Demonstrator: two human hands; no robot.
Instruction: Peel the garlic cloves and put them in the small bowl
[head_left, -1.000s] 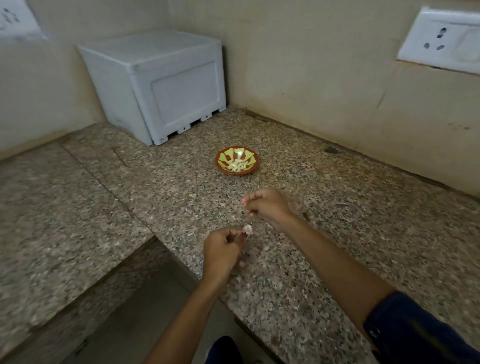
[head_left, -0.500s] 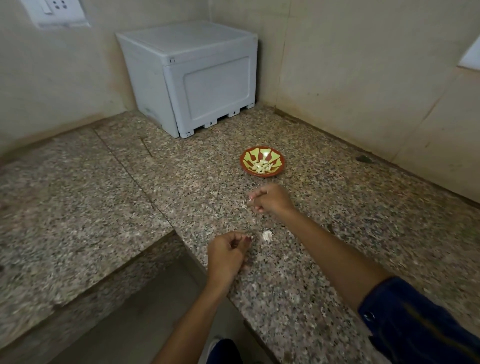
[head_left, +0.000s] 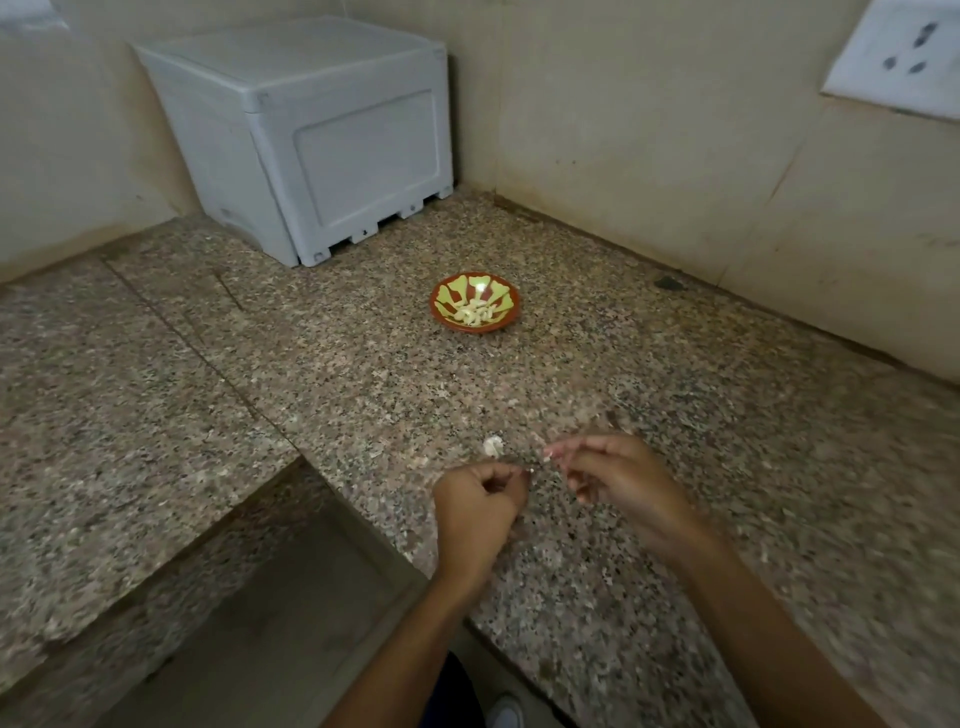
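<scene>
Speckled stone counter (head_left: 649, 395) under both hands, with its front edge just below the wrists and a cut-out corner beside the left hand (head_left: 475, 501). Lots of bare room ahead. White box (head_left: 306, 130) far ahead in the corner. Small bowl (head_left: 474, 306) with peeled cloves (head_left: 474, 314) ahead, well apart. Right hand (head_left: 621, 480) just beside the left, fingers curled, pinching something tiny; too blurry to tell what. Left hand curled too. White garlic bit (head_left: 492, 445) on the counter just ahead of the left hand. No words to read.

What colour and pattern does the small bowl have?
The small bowl has a red-brown rim and yellow-green petal-like segments inside; the head view shows it.
</scene>
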